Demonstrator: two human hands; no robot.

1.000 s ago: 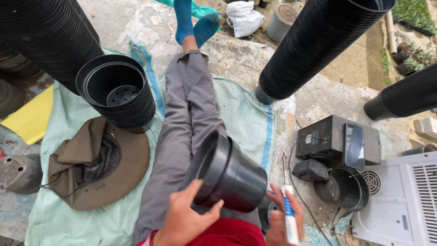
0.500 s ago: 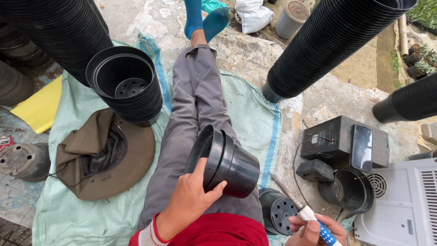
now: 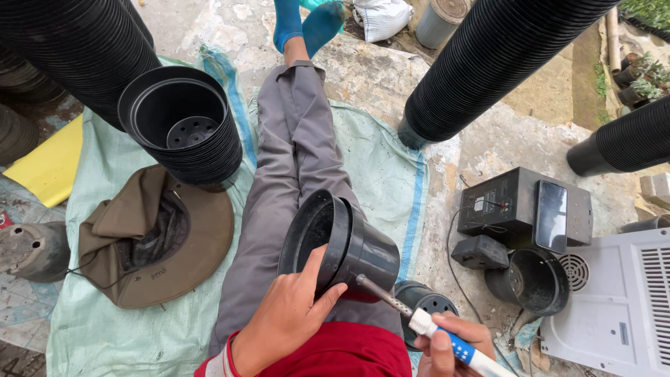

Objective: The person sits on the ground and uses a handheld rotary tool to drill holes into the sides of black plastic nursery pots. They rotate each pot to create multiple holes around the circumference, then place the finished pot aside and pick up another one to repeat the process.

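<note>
Two hands, left (image 3: pixel 283 324) gripping pot (image 3: pixel 342 244), tool (image 3: pixel 419 322) cropped

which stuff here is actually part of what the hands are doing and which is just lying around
In use:
- black pot, gripped at its rim by the left hand
- metal-tipped tool with white and blue handle, in the right hand, tip against the pot's side
- stack of black pots
- pot by the right hand

Lying about:
- brown hat
- phone on a black box
- yellow sheet
</note>
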